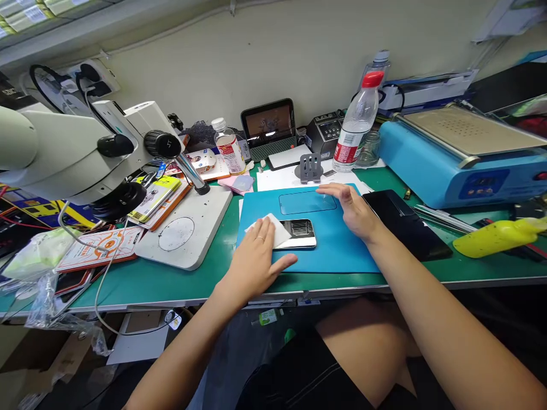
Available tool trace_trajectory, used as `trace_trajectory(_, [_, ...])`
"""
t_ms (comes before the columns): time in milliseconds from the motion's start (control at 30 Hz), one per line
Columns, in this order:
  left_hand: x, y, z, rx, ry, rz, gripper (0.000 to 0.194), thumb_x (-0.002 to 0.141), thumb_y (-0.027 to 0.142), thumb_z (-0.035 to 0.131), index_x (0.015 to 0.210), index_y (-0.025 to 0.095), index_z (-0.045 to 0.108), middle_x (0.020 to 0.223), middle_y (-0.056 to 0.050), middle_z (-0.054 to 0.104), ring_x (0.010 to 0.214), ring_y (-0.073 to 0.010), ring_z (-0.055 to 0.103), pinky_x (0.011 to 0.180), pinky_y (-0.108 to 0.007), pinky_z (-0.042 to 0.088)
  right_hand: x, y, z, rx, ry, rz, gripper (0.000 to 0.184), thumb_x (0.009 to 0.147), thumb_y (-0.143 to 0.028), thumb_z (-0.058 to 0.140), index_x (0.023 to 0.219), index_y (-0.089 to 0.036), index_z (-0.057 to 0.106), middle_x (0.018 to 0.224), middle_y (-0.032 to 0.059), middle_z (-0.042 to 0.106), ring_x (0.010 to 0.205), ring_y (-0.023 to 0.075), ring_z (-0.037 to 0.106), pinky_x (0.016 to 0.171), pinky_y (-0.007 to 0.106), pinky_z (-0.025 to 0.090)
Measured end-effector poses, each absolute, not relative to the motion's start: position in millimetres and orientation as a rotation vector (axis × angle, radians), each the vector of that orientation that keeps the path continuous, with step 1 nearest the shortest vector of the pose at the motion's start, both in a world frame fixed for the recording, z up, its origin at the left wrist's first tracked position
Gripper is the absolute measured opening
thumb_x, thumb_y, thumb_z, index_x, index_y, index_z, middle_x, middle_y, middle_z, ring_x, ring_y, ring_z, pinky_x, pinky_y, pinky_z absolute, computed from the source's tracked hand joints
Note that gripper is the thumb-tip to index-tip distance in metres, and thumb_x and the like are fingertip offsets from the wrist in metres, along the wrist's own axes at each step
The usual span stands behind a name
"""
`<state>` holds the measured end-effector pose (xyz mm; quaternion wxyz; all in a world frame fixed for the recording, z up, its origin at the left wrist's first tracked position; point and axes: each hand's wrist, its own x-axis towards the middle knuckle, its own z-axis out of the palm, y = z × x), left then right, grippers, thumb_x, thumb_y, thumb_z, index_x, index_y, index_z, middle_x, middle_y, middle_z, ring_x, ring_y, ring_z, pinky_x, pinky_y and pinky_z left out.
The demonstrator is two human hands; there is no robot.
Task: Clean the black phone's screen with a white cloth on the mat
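Observation:
A phone (307,232) with a reflective screen lies on the blue mat (342,250). My left hand (257,256) rests over the phone's left end, fingers flat on a white wipe (280,232) and thumb stretched out to the side. The wipe and fingers cover that part of the phone. To the right, my right hand (352,210) is raised over the mat with its fingers extended and nothing seen in them. Its fingertips are near the right end of a clear, black-edged screen protector (305,203), which lies behind the phone.
A microscope (77,148) stands on the left, its white base (188,239) beside the mat. Behind are a grey phone stand (310,168), a red-capped bottle (356,125) and a small screen (269,122). At right sit a blue machine (461,165), a black panel (405,228) and a yellow bottle (496,238).

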<state>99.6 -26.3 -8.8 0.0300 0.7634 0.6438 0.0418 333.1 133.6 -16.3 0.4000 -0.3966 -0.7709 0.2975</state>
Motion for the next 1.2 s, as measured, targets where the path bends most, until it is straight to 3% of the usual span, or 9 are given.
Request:
trace_trajectory(133, [147.2,-13.5,-2.9,2.467,1.751,0.179,0.108,0.094,0.083,0.023,0.158,-0.003,0.035,0.167,-0.023,0.030,0.158,-0.0360,0.027,0.130,-0.048,0.029,332.5,133.5,-17.1,-0.996,-1.956,0.738,0.093,0.088,-0.087,0.011,0.112,-0.031,0.081,0.132,0.0094,0.072,0.135,0.0339,0.055,0.122,0.057,0.033])
trace_trajectory(267, [175.2,-6.2,-4.6,2.532,1.695,0.222,0.107,0.094,0.082,0.022,0.156,-0.005,0.037,0.167,-0.024,0.031,0.158,-0.0349,0.026,0.130,-0.047,0.028,332.8,131.2,-17.0,-1.014,-1.952,0.729,0.091,0.090,-0.085,0.012,0.113,-0.030,0.080,0.133,0.0092,0.071,0.137,0.0345,0.054,0.122,0.058,0.031])
trace_trajectory(433, [144.0,-16.0,-8.5,2.542,1.710,0.229,0.101,0.097,0.078,0.021,0.158,-0.001,0.034,0.168,-0.022,0.031,0.158,-0.0323,0.028,0.130,-0.046,0.029,333.2,131.8,-17.7,-1.001,-1.951,0.745,0.089,0.090,-0.085,0.013,0.113,-0.032,0.080,0.133,0.0085,0.071,0.136,0.0341,0.054,0.122,0.057,0.032])
trace_trajectory(667, [87.7,-60.3,-17.9,2.444,1.973,0.140,0.090,0.103,0.070,0.022,0.160,0.002,0.030,0.169,-0.022,0.027,0.158,-0.0343,0.027,0.126,-0.055,0.034,333.7,133.0,-17.8,-0.974,-1.952,0.786,0.090,0.089,-0.087,0.014,0.114,-0.031,0.080,0.134,0.0089,0.071,0.138,0.0342,0.052,0.122,0.057,0.032])
trace_trajectory(967, [76.1,-46.4,-17.6,2.315,1.982,0.168,0.080,0.105,0.064,0.027,0.162,0.007,0.028,0.170,-0.020,0.025,0.159,-0.0313,0.025,0.129,-0.049,0.032,334.3,130.4,-18.5,-0.987,-1.955,0.804,0.090,0.089,-0.087,0.014,0.115,-0.031,0.080,0.135,0.0081,0.070,0.141,0.0346,0.049,0.123,0.060,0.030])
trace_trajectory(1200, [82.6,-31.4,-21.8,2.386,2.031,0.161,0.092,0.101,0.072,0.029,0.158,-0.001,0.031,0.167,-0.028,0.028,0.157,-0.0383,0.027,0.127,-0.056,0.031,333.8,130.0,-16.1,-0.984,-1.951,0.798,0.090,0.089,-0.087,0.014,0.112,-0.030,0.080,0.134,0.0095,0.070,0.140,0.0354,0.050,0.122,0.061,0.031])
